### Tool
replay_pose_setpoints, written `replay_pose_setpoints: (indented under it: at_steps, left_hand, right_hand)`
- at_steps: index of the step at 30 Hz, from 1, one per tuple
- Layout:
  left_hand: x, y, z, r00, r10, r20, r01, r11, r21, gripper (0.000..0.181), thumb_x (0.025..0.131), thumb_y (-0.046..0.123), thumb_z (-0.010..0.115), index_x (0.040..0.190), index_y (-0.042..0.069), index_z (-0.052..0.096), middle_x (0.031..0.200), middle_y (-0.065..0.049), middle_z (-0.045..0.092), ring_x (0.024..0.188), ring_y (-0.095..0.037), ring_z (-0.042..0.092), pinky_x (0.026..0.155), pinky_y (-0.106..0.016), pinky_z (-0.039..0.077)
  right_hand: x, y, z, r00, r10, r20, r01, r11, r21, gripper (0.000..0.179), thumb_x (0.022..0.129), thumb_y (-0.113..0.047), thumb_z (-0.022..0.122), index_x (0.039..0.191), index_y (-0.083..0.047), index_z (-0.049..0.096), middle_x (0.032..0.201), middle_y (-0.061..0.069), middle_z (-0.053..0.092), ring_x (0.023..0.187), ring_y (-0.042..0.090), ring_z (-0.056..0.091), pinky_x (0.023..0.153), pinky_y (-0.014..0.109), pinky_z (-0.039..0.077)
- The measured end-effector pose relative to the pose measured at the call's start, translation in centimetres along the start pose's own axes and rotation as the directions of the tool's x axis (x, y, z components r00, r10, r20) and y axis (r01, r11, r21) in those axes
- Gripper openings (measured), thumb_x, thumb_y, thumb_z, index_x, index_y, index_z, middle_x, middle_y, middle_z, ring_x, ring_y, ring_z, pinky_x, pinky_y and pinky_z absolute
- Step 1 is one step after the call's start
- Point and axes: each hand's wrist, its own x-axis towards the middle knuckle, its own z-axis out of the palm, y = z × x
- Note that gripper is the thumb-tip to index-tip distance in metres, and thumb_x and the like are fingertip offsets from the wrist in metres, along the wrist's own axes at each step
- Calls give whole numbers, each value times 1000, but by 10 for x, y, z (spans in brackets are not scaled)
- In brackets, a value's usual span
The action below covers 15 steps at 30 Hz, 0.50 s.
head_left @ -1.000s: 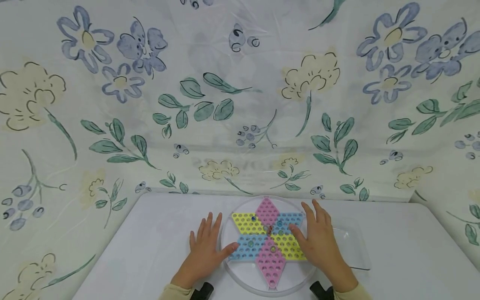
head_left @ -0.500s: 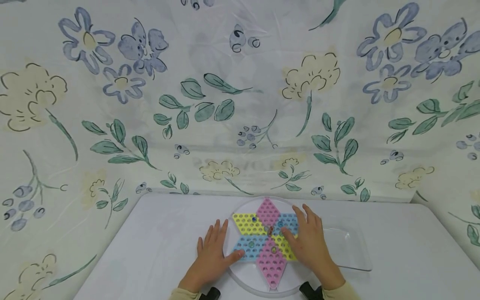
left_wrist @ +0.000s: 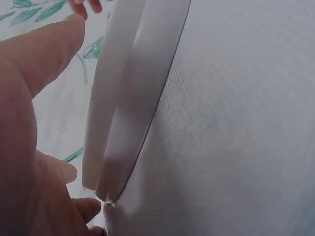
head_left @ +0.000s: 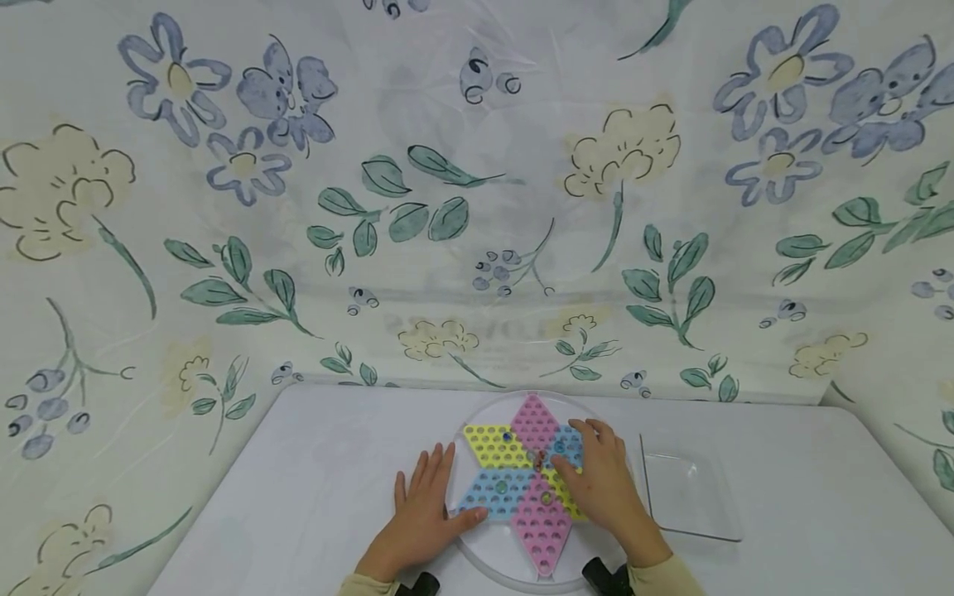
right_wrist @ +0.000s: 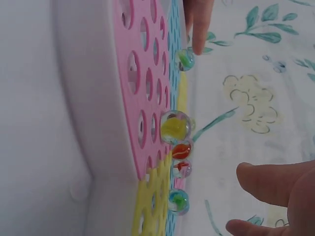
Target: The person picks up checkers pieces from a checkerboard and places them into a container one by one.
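A round Chinese checkers board (head_left: 492, 571) with a star of pink, yellow and blue holed sections lies on the table. Several glass marbles sit on it, among them a yellow one (right_wrist: 175, 128), a red one (right_wrist: 182, 149) and a green-blue one (right_wrist: 178, 201). At the left rim rests my left hand (head_left: 423, 521), fingers straight and thumb reaching over the blue section. My right hand (head_left: 605, 484) hovers above the right blue and yellow sections, covering part of them. Its thumb and fingers are apart, with no marble visible between them in the right wrist view.
Right of the board stands a clear shallow plastic tray (head_left: 696, 534) on the white table (head_left: 313, 488). Behind the table hangs a flower-printed cloth (head_left: 447, 273). Dark wrist cameras (head_left: 605, 575) sit near the board's front edge.
The right hand has moved left over the board, its fingers bending more, and more of the tray shows. The left hand has shifted slightly right against the rim.
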Motion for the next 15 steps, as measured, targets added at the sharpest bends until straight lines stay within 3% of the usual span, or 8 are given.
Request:
replay_pose_setpoints:
  at_steps: [7, 15]
  left_hand:
    - [1, -1, -1, 1000, 5, 25, -4, 1000, -16, 110, 86, 57, 71, 158, -5, 16, 165, -23, 13, 152, -44, 1, 112, -70, -13]
    - [1, -2, -1, 1000, 5, 30, -5, 1000, -25, 107, 87, 48, 74, 157, -9, 15, 165, -25, 14, 151, -46, 1, 112, -68, -14]
  right_hand:
    - [1, 4, 4, 999, 12, 45, -17, 995, 99, 42, 95, -15, 68, 132, 2, 57, 138, 29, 44, 130, 48, 40, 98, 66, 42]
    - [0, 6, 5, 997, 13, 77, -20, 996, 87, 35, 93, -13, 71, 124, 1, 62, 120, 24, 53, 113, 40, 53, 89, 57, 50]
